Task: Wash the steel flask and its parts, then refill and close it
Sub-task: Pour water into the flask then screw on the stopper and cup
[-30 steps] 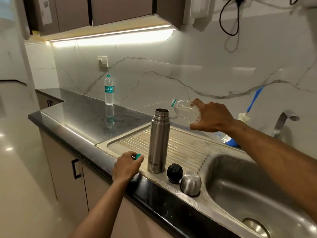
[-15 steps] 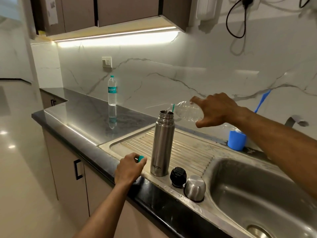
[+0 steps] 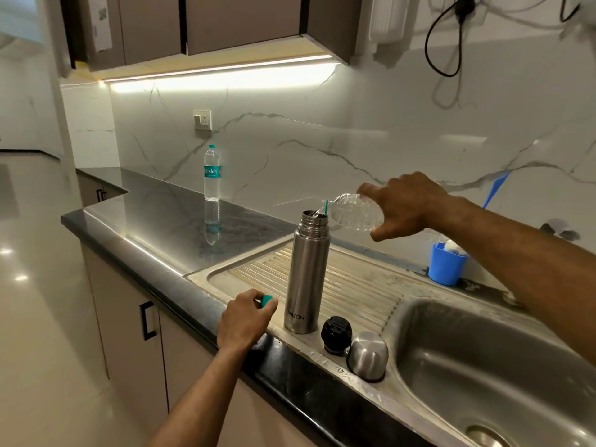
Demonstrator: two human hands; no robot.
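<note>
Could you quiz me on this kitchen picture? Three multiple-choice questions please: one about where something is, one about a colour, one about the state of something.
1. Where does the steel flask stand?
A. On the ribbed draining board of the sink
B. Down in the sink basin
C. On the dark counter beside the sealed water bottle

2. What colour is the small bottle cap that the left hand holds?
A. Red
B. Teal
C. White

3. What state is the flask in?
A. Closed with its steel cup on
B. Lying on its side
C. Upright and open, with a clear bottle tipped at its mouth

Answers
1: A, its base rests at the front of the draining board.
2: B, a teal cap shows between the fingers.
3: C, the black stopper and steel cup sit apart beside it, while the right hand tilts the clear bottle to its mouth.
</note>
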